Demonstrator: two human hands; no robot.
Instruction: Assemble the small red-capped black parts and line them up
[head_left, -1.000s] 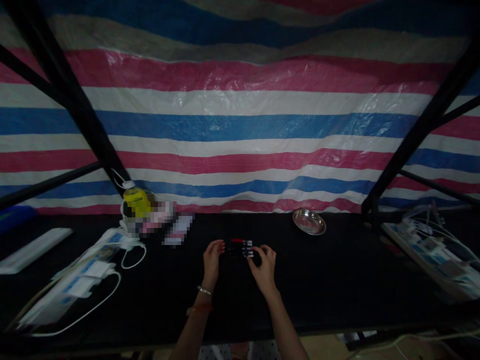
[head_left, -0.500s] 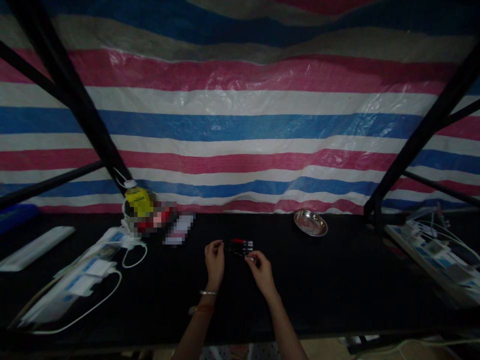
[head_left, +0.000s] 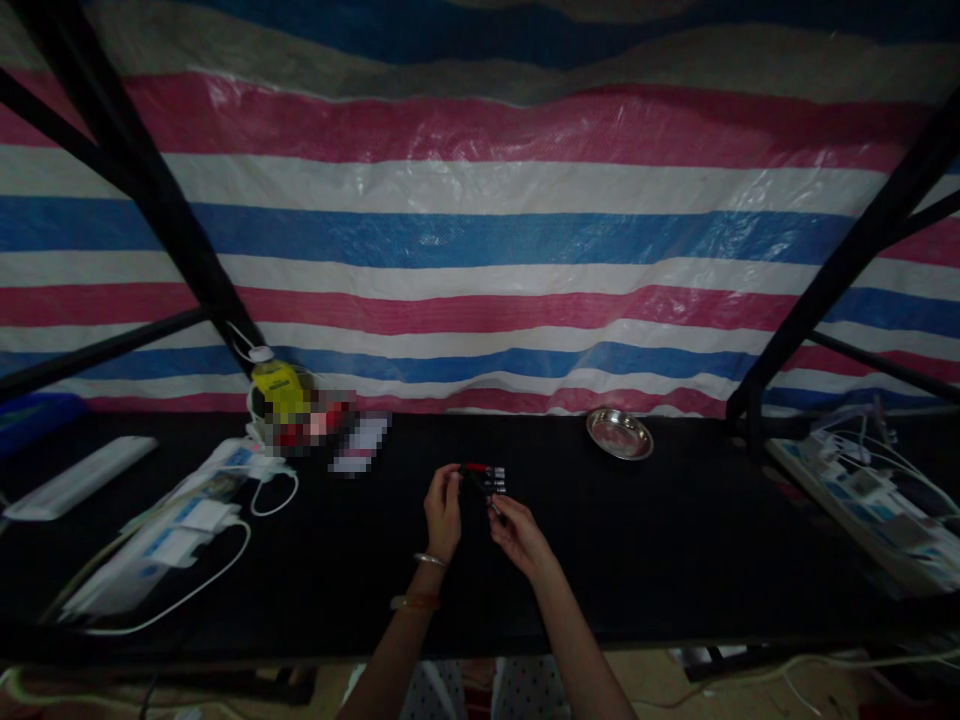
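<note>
My left hand (head_left: 442, 505) is closed in a pinch at the upper end of a slim black tube (head_left: 478, 483). My right hand (head_left: 520, 530) pinches the lower end of that tube, where a bit of silver shows at the fingertips. The tube slants down to the right between my hands. Just behind it, a red tube (head_left: 476, 467) with a silver end lies on the black table (head_left: 630, 560). More silver ends (head_left: 498, 487) show beside it, partly covered by the held tube. Their exact kind is too small and dark to tell.
A shallow round metal dish (head_left: 620, 434) sits at the back right. On the left are power strips (head_left: 176, 540) with looping white cables, a yellow-labelled bottle (head_left: 280, 388) and blurred-out items. Another cabled strip (head_left: 877, 510) lies far right. Striped sheeting hangs behind.
Both hands have drawn closer around the tubes, my left one moving right. A black tube now slants between them. The view has tilted slightly downward.
</note>
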